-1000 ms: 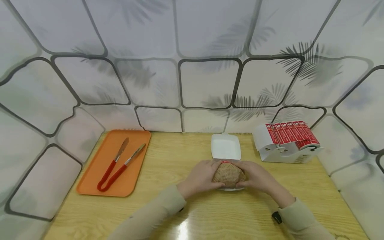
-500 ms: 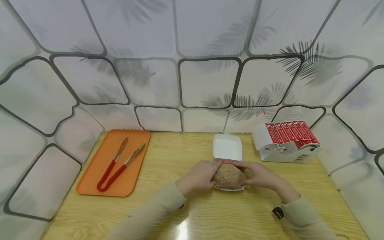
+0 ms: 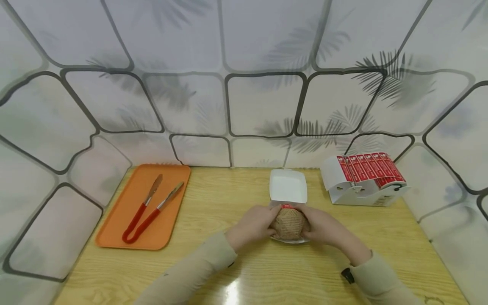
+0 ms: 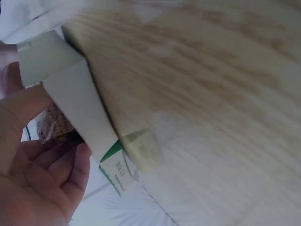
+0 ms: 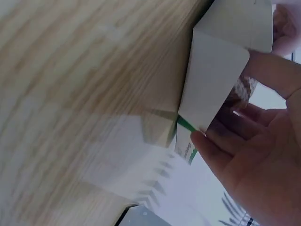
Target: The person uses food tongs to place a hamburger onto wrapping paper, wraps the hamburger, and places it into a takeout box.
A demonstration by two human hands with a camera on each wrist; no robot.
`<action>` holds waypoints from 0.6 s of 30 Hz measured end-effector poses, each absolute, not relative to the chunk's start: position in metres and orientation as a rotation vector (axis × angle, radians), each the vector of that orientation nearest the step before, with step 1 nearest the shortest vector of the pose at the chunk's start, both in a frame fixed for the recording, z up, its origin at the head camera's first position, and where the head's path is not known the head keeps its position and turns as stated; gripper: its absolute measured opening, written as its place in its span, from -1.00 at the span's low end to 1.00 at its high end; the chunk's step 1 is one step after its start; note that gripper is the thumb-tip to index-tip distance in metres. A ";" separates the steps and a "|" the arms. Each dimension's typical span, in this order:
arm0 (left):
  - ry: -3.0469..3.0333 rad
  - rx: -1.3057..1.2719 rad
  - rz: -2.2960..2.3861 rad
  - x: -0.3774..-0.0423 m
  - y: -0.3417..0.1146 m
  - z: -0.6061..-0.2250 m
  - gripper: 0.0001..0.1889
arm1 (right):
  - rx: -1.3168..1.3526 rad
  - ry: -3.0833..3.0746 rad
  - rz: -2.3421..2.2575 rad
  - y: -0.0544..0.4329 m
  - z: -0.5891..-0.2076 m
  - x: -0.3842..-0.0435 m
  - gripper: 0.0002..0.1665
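A round burger wrapped in brown printed paper point(image 3: 289, 224), with a red strip on top, sits in a white clamshell box whose lid point(image 3: 288, 185) is flipped back. My left hand point(image 3: 253, 226) grips the burger's left side, fingers curled round it. On the opposite side, my right hand point(image 3: 324, 226) holds it the same way. In the left wrist view, brown paper point(image 4: 55, 123) shows between thumb and fingers of the left hand point(image 4: 42, 183), inside the box wall point(image 4: 80, 103). The right wrist view has the right hand point(image 5: 263, 150) reaching in over the wall point(image 5: 211, 70).
On the left lies an orange tray point(image 3: 110, 235) bearing tongs with red handles point(image 3: 146, 221). A white dispenser box point(image 3: 362, 199) holding red printed strips point(image 3: 367, 167) stands at the back right. A patterned wall point(image 3: 263, 106) closes off the table's back and sides.
The right hand spread slightly away from the burger, then came back in against it. The box and burger shifted a little right, then slightly back. The left hand has barely moved.
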State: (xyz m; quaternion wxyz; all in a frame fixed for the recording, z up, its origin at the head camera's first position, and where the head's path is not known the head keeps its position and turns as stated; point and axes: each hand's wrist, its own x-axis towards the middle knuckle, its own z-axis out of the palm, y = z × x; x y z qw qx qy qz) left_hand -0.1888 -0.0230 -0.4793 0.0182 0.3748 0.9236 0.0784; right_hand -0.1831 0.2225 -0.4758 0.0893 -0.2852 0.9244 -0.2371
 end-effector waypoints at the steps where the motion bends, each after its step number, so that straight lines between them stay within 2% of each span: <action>1: 2.864 1.158 0.252 -0.189 -0.024 -0.480 -0.20 | -0.828 2.728 -0.729 0.222 -0.476 -0.184 -0.08; 10: 2.745 1.018 0.406 -0.193 -0.023 -0.479 -0.03 | -0.854 2.798 -0.681 0.221 -0.483 -0.185 -0.06; 18: 2.822 0.997 0.343 -0.192 -0.017 -0.479 -0.12 | -0.887 2.889 -0.556 0.218 -0.488 -0.182 0.10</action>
